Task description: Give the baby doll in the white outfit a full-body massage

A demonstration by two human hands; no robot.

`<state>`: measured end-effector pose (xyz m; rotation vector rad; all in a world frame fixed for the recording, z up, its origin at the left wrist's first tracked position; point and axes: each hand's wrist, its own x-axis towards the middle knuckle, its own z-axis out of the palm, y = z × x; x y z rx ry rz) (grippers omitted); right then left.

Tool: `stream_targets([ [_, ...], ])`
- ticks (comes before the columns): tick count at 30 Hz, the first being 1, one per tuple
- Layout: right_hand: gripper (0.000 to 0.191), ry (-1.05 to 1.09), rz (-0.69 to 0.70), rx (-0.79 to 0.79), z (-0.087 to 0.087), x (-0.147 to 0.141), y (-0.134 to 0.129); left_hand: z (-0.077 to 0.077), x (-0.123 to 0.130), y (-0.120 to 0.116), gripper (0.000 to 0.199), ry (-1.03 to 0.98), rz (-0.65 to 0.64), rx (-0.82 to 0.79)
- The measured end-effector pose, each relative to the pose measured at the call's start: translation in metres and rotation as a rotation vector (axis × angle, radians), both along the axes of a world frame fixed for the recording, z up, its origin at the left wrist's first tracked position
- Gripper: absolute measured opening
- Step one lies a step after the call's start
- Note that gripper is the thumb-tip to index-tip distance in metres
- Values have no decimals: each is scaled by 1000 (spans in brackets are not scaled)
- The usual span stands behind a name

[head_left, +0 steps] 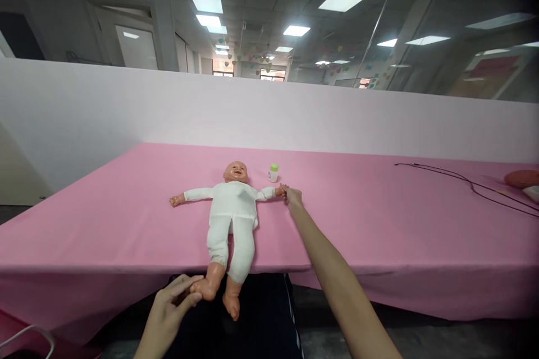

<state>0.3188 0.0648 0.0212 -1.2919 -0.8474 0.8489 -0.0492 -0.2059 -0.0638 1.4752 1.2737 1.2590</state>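
A baby doll [233,202] in a white cloth suit lies on its back on the pink-covered table [353,207]. Its head points to the far side, and its lower legs hang past the near edge. My left hand [168,305] pinches the toes of the doll's foot on the left between thumb and fingers. Stretched forward, my right hand [292,196] is closed on the doll's hand on the right. Just beyond that hand stands a small white bottle [273,173] with a green cap. The doll's other arm lies straight out to the left.
Dark thin cords [455,174] run across the table at the right, near an orange-brown rounded object [522,178] at the frame edge. A white low wall [295,112] with glass above it borders the far side. A thin white curved bar [31,331] shows at lower left.
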Motion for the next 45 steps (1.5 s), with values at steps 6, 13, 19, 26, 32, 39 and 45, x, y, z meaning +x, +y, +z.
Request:
stream_targets([
  [6, 32, 16, 185, 90, 27, -21, -1, 45, 7, 43, 42, -81, 116, 67],
  [13, 27, -651, 577, 180, 31, -83, -41, 79, 42, 136, 43, -95, 133, 196],
  [19, 32, -621, 512, 190, 33, -79, -34, 61, 40, 108, 44, -72, 151, 202],
  [26, 33, -61, 77, 57, 17, -25, -1, 19, 16, 7, 35, 27, 40, 104],
  [32, 39, -10, 31, 31, 4, -18, -3, 27, 19, 13, 32, 4, 61, 107],
  [39, 36, -354, 503, 202, 36, -59, -26, 72, 42, 102, 39, -103, 153, 209],
  [45, 33, -616, 571, 211, 27, -79, -40, 70, 54, 138, 40, -179, 92, 195],
])
